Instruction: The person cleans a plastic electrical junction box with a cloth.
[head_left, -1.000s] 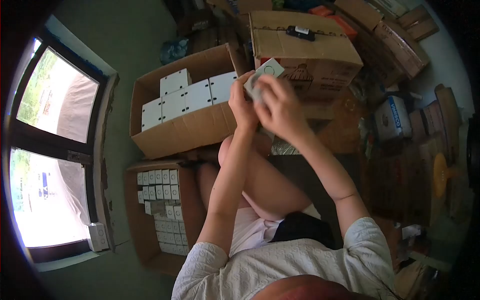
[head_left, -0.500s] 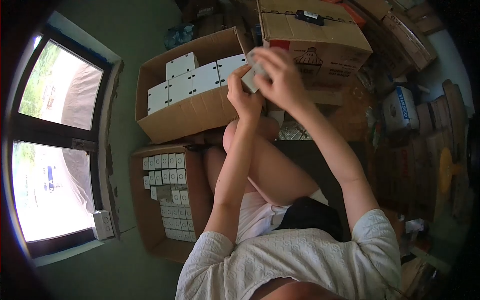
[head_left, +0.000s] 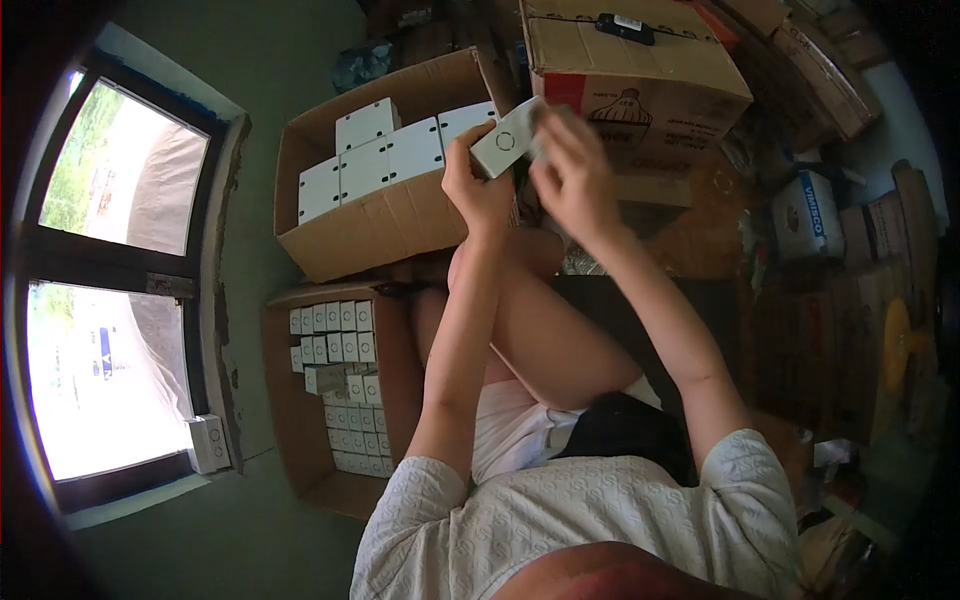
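A small white box with a round mark (head_left: 505, 141) is held up above my crossed legs. My left hand (head_left: 477, 190) grips its lower left end between thumb and fingers. At its upper right end is my right hand (head_left: 577, 175), blurred by motion, its fingers bent near the box; whether they touch it cannot be made out. Behind my left hand stands an open carton (head_left: 375, 228) with several larger white boxes (head_left: 365, 172). Lower down, a second open carton (head_left: 283, 400) contains rows of small white boxes (head_left: 345, 318) with round marks.
A closed cardboard box (head_left: 690, 110) with a black device (head_left: 626, 29) on top stands ahead on the right. Another small white box (head_left: 208, 443) is on the window sill at the left. A white and blue package (head_left: 806, 215) lies among cartons at the right.
The small box has turned so its round mark faces the camera more fully. My right hand has shifted right and down, uncovering more of the box. The view has shifted slightly.
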